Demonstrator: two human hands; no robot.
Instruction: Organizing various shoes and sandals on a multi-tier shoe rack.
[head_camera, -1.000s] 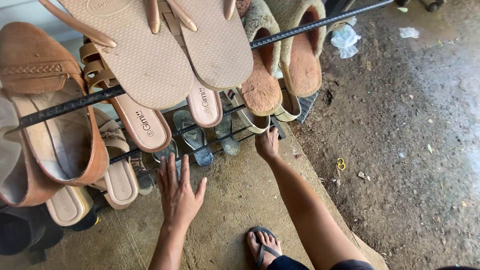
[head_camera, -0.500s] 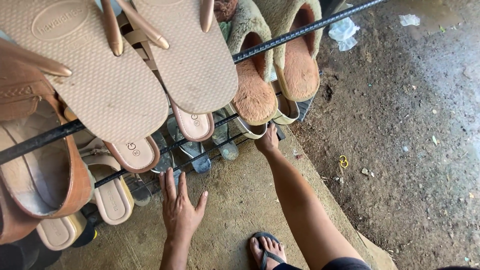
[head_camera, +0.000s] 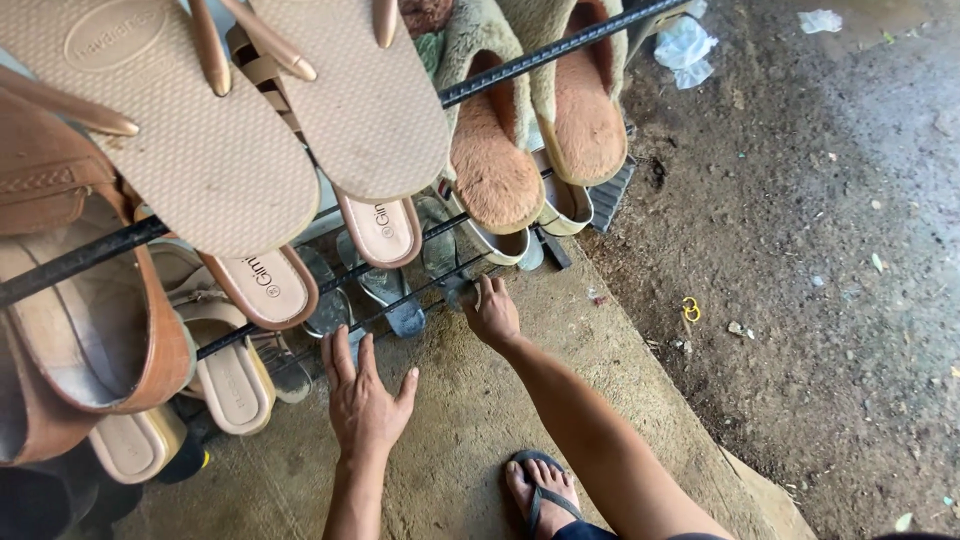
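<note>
Bare concrete slopes down to dark, wet dirt littered with scraps, and a black metal shoe rack (head_camera: 80, 255) crowds the upper left. Tan flip-flops (head_camera: 230, 120) and furry slippers (head_camera: 495, 150) hang over its top bar, screening much of the lower tiers — beige sandals (head_camera: 262, 285) and a brown leather shoe (head_camera: 90, 330) sit below them. The right hand (head_camera: 492, 312) reaches under the slippers to a grey flip-flop (head_camera: 452, 290) on the lowest rail, fingers curled at its heel; whether they actually grip it cannot be told. The left hand (head_camera: 362, 398) lies flat on the concrete, fingers spread and holding nothing, just in front of a second grey flip-flop (head_camera: 395, 300). A sandalled foot (head_camera: 538, 490) stands near the bottom edge.
</note>
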